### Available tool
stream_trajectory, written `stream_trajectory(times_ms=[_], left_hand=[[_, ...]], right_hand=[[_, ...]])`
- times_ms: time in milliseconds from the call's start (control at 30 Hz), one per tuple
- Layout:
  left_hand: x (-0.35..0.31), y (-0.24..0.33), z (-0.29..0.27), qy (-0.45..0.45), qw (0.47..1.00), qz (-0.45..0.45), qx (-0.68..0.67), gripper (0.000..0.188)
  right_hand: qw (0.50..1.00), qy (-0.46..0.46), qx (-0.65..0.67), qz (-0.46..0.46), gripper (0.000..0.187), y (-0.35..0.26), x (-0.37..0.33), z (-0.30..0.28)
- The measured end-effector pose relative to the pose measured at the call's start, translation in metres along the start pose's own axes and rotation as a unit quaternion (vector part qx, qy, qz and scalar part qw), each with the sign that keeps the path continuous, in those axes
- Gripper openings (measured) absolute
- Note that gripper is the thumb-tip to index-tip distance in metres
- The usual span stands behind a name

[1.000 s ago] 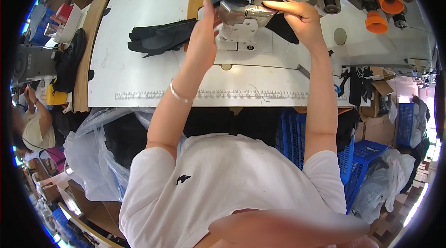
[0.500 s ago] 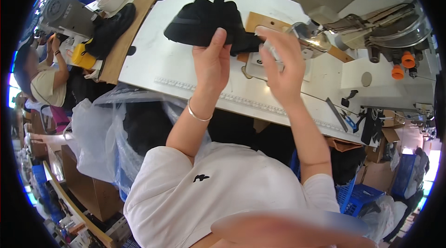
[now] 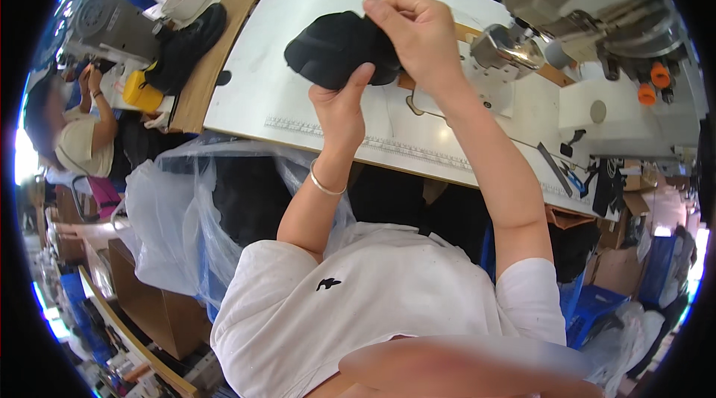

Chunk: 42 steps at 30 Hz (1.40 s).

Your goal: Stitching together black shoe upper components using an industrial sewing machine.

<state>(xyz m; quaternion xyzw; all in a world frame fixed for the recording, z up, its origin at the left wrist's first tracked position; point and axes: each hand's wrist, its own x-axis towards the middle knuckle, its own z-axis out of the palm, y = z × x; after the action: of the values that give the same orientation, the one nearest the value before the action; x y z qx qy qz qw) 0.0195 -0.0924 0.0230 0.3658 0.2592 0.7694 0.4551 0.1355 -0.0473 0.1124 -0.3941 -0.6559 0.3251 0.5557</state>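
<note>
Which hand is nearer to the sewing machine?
Right: the right hand is just left of the sewing machine, at the black piece; the left hand holds that piece's near edge, farther left.

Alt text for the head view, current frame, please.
Two bare hands hold a black fabric piece over a white table: the left hand grips its near edge, the right hand pinches its upper right edge. A metal machine stands to the right; a clear plastic bag hangs at lower left.
</note>
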Motion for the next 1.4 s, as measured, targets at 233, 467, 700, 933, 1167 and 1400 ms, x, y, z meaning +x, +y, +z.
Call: stream_trajectory(times_ms=[233, 467, 700, 933, 1167, 1400], left_hand=[[0.086, -0.022, -0.062, -0.009, 0.997, -0.029, 0.077, 0.03], [0.245, 0.022, -0.113, -0.207, 0.928, -0.119, -0.286, 0.053], [0.273, -0.037, -0.306, 0.145, 0.903, -0.368, -0.167, 0.056], [0.232, -0.021, -0.235, 0.236, 0.886, -0.359, -0.174, 0.073], [0.206, 0.009, -0.236, 0.149, 0.932, -0.211, 0.253, 0.056], [0.169, -0.025, -0.18, -0.065, 0.699, 0.199, 0.683, 0.041]], right_hand=[[0.97, 0.113, -0.139, -0.165, 0.028, 0.003, -0.089, -0.059], [0.706, 0.483, -0.517, 0.02, 0.014, 0.055, -0.272, -0.312], [0.607, 0.349, -0.642, 0.312, 0.062, 0.121, -0.32, -0.458], [0.622, 0.295, -0.587, 0.425, 0.082, 0.105, -0.334, -0.487], [0.635, 0.252, -0.601, 0.415, 0.095, 0.093, -0.324, -0.489], [0.567, 0.383, -0.644, 0.342, 0.064, 0.02, -0.462, -0.499]])
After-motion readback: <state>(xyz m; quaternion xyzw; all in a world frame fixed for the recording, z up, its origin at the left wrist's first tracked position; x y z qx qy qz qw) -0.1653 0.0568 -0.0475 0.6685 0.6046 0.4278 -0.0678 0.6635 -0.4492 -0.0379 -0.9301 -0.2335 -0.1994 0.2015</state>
